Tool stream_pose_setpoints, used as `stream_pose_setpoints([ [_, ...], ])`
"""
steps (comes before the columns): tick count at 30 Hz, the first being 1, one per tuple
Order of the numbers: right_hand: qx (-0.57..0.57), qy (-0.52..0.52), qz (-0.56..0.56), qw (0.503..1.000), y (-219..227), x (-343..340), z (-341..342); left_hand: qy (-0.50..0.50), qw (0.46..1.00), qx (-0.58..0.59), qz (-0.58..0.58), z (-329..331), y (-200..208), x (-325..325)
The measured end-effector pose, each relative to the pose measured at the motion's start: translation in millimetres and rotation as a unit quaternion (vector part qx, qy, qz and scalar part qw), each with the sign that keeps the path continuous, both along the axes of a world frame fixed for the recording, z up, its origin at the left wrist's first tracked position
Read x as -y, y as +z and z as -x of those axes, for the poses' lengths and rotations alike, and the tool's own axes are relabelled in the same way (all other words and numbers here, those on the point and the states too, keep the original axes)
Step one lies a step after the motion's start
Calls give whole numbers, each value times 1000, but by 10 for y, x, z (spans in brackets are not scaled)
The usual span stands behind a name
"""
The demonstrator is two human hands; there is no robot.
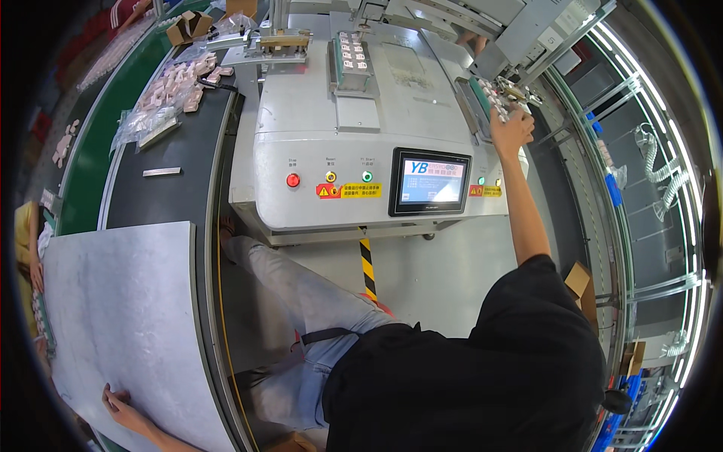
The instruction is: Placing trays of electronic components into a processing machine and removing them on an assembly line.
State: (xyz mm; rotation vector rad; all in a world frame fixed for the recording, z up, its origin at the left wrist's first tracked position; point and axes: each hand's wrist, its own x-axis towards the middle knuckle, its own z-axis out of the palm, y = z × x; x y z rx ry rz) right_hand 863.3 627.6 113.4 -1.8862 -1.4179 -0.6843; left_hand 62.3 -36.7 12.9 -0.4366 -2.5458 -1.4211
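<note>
My right hand (512, 128) reaches out to the far right of the machine, its fingers curled at the near end of a green fixture (480, 96). A row of small pale pink-white parts (492, 96) sits in that fixture. What the curled fingers hold, if anything, is hidden. My left hand (117, 401) lies at the lower left over a grey board (135, 301), its fingers loosely apart with nothing in them. Another fixture (351, 64), filled with similar pale parts, stands on the machine top near the middle.
A white machine (316, 143) carries buttons and a touchscreen (430, 181). Left of it runs a dark conveyor (169, 200) with a heap of pale parts (177, 84) and plastic bags. A cardboard box (578, 282) is at the right. Another person's arm (35, 260) shows at the far left.
</note>
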Motion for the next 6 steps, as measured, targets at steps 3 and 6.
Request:
stream_pose_setpoints([
  [3, 16, 88, -67, 994, -166, 540, 107, 4, 1000, -8, 2, -27, 70, 29],
  [6, -12, 119, -13, 993, -680, 885, -148, 3, 1000, -7, 6, -17, 11, 0],
])
